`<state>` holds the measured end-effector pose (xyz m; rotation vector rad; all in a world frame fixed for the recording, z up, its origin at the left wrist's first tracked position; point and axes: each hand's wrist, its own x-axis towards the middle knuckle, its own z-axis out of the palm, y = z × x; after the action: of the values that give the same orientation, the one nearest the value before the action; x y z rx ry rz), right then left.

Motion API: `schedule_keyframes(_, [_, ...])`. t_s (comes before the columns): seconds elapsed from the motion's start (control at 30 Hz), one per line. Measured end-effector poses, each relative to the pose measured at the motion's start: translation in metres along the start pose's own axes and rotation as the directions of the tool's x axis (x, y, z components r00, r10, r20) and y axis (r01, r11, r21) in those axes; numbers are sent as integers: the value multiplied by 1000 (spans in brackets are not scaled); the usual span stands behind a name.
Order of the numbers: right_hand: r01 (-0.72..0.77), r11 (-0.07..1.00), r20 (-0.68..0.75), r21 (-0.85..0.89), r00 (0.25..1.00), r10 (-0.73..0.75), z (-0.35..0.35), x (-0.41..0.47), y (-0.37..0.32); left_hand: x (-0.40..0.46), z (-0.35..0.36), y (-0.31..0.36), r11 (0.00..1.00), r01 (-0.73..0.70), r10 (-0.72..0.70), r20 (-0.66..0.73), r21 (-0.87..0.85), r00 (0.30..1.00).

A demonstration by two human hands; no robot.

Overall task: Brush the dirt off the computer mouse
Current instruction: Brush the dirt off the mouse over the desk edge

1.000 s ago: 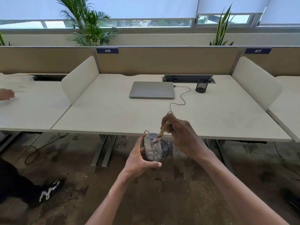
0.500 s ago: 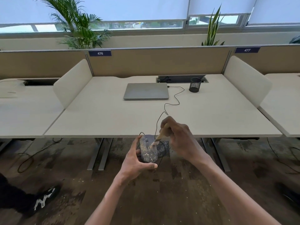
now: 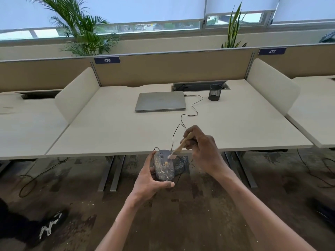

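A dark grey computer mouse [image 3: 164, 168] speckled with pale dirt is held in the air just in front of the desk's near edge. My left hand [image 3: 148, 180] grips it from below and the left side, thumb curled under its rear. My right hand [image 3: 203, 151] pinches a small wooden-handled brush [image 3: 180, 146], whose pale bristles touch the mouse's top near the scroll wheel. The mouse's thin black cable [image 3: 183, 122] runs up across the desk to the laptop.
On the pale desk [image 3: 108, 127] lie a closed silver laptop [image 3: 160, 103] and a black mesh pen cup [image 3: 215, 92]. White side dividers flank the desk. Below are dark flooring with pale crumbs, floor cables, and another person's black shoe [image 3: 49, 227] at lower left.
The view has shifted slightly, so the desk sits differently in frame. The brush stays on the mouse's front top with small movements. My left hand keeps its hold.
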<state>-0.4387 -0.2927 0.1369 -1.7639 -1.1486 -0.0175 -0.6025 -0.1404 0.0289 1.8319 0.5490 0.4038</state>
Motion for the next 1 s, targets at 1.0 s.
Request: schedule_keyframes(1.0, [251, 950, 204, -185, 956, -213, 17, 7, -20, 9, 4, 2, 998, 68, -67, 35, -17, 997])
